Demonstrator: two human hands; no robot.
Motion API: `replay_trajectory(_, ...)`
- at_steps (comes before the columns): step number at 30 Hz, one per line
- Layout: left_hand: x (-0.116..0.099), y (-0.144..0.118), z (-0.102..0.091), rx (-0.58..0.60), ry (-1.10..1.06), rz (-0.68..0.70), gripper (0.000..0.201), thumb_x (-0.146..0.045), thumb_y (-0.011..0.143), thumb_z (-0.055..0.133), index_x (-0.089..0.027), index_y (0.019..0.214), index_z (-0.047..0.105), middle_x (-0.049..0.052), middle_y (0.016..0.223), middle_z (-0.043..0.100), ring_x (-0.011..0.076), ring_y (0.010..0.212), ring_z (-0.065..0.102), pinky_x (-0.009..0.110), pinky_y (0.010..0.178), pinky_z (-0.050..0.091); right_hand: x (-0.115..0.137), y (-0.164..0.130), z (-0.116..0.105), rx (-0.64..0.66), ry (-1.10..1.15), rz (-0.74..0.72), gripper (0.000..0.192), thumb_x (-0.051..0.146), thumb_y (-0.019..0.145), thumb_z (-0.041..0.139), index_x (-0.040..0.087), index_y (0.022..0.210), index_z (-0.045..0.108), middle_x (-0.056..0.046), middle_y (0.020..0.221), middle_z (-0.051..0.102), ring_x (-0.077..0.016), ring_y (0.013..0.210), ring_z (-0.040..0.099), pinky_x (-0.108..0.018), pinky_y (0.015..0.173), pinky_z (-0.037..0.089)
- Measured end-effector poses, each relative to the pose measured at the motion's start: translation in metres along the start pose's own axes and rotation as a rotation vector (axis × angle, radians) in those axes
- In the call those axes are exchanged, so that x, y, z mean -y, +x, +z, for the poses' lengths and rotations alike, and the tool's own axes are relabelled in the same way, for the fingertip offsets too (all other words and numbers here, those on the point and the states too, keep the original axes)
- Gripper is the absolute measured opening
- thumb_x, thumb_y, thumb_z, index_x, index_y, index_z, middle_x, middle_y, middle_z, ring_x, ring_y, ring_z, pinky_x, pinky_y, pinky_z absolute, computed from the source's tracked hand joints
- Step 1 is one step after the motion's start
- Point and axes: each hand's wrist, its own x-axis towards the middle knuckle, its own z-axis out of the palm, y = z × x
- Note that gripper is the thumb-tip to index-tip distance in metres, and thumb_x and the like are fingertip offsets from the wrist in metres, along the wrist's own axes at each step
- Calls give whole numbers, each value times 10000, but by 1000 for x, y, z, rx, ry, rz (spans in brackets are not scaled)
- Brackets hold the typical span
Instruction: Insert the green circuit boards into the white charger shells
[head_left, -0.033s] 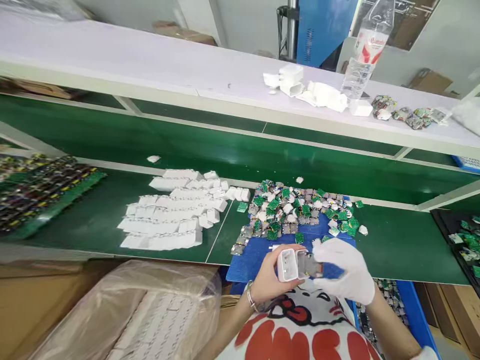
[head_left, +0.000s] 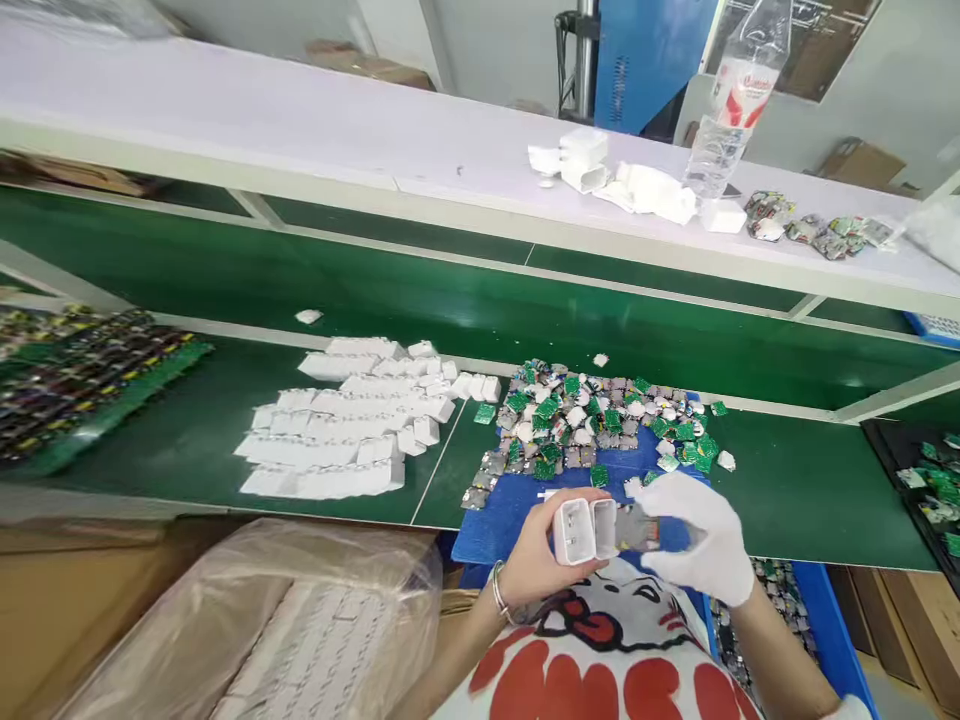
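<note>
My left hand [head_left: 544, 550], bare, is wrapped round two white plastic charger housings [head_left: 577, 533] held side by side with their open ends facing me. Metal contacts show inside the nearer one. My right hand [head_left: 701, 535], in a white glove, pinches a small grey circuit board assembly [head_left: 637, 529] just right of the second housing's mouth. Whether the board touches that housing I cannot tell. Behind both hands, a pile of small green and grey circuit boards [head_left: 577, 420] covers part of a blue tray [head_left: 510, 520].
Rows of white housings [head_left: 330, 430] lie left on the green bench [head_left: 780, 480]. A stack of long board panels [head_left: 90, 390] is at the far left. On the shelf above stands a plastic bottle [head_left: 731, 120]. A plastic-lined box [head_left: 337, 640] sits below left, a blue bin [head_left: 832, 630] below right.
My right hand has shifted slightly to the right with the circuit board, drawing it away from the second housing's mouth. My left hand and the housings have barely moved.
</note>
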Motion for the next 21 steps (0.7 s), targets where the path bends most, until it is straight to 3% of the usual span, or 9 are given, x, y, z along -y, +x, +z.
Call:
replay_trajectory(3,-6,1,-4,19,-41,76,494,-252,602,772,-171,1050,580,129,1083,665,261,1010,623,391,873,489,-2,-9,-4,-34,51,21,385,315,738,714,265,1105,608,-65,1029,682,-242,962,621,-412,882,500)
replay_trajectory(8,-11,5,-5,101,-116,186,517,-256,559,804,-186,1023,586,108,1036,678,245,967,637,360,844,504,3,-14,4,70,17,23,352,329,667,779,249,988,660,-58,934,700,-250,878,643,-426,864,519)
replay_trajectory(14,-14,3,-4,103,-91,180,527,-281,556,811,-188,1017,574,114,1044,670,247,966,637,360,832,505,10,-16,4,74,-48,104,283,405,897,553,188,1071,606,-74,1075,621,-184,941,604,-377,820,526)
replay_trajectory(21,-22,2,-10,128,-68,193,539,-283,561,812,-196,1029,560,114,1064,654,238,969,631,357,836,497,12,-14,0,56,-74,153,267,381,914,531,204,1106,583,-73,1124,585,-183,955,585,-362,802,530)
